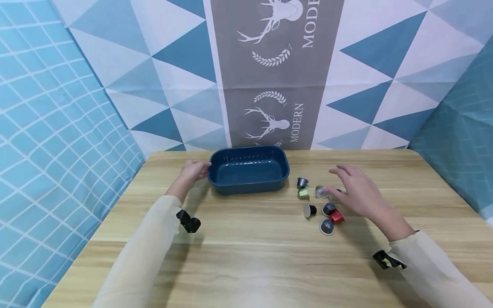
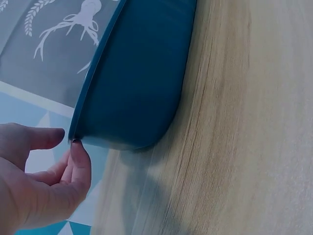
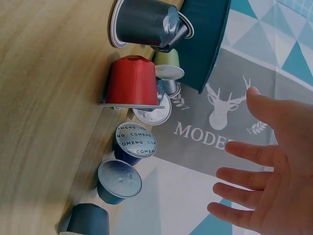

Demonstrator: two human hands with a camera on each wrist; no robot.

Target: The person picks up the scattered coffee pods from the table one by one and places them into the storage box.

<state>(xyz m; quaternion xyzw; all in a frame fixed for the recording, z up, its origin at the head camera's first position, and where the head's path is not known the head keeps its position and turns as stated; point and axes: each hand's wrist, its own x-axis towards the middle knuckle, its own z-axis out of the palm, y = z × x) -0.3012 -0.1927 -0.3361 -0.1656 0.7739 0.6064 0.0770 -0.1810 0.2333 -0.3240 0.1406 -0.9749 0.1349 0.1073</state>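
A dark blue rectangular basin (image 1: 248, 188) stands at the back of the table. My left hand (image 1: 194, 170) is at its left end; in the left wrist view the thumb and a bent index finger are on either side of the rim, the thumb's tip looking slightly apart from it. To the basin's right lie several coffee capsules, among them a red capsule (image 3: 132, 81), a light green capsule (image 1: 303, 193) and a black capsule (image 3: 144, 22). Over the group's right side my right hand (image 1: 356, 190) hovers, fingers spread, holding nothing. It partly hides one capsule.
The wooden table (image 1: 246, 256) carries the basin and capsules. A patterned cloth backdrop (image 1: 269, 85) rises directly behind the basin, and a blue checked cloth (image 1: 57, 149) borders the left side. A teal cloth (image 1: 462, 115) hangs at the right.
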